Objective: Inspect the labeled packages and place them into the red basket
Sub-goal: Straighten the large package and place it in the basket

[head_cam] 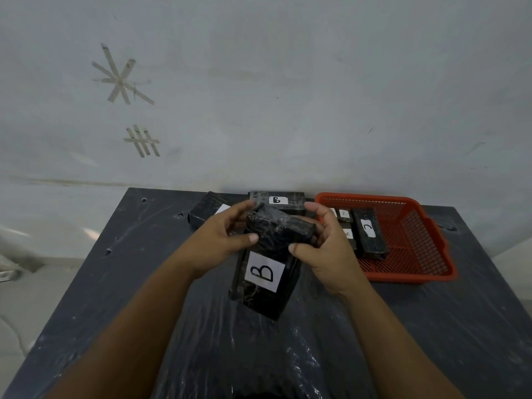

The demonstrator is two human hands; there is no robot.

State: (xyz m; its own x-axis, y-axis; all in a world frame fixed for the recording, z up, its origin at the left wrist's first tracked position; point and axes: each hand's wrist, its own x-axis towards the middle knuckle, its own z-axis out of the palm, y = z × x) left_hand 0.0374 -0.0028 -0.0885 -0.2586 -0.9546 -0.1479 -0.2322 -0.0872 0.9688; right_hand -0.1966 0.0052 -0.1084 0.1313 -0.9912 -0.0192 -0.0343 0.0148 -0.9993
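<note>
1. Nearest, held above the dark table [121,298], is the B package [263,272], a black wrapped block with a white label lettered B facing up. Its near end hangs free toward the person; its far end sits between the two hands.
2. The left hand [221,240] grips the package's left far edge, thumb pressed across the top and fingers curled behind. The right hand [322,243] pinches the right far edge, thumb on top and fingers wrapped round the end.
3. The block looks stiff and keeps its shape, so it probably has some weight. Its glossy film wrap could be slippery, so the long edges, clear of the label, seem the safest hold.
4. To the right, slightly farther, the red basket [426,246] holds a C package [370,233] and what seem to be two A packages, though their labels are small and partly hidden.
5. Farthest, near the wall, lie a second B package [277,200] and, to its left, another black package [205,210] whose letter is covered.
</note>
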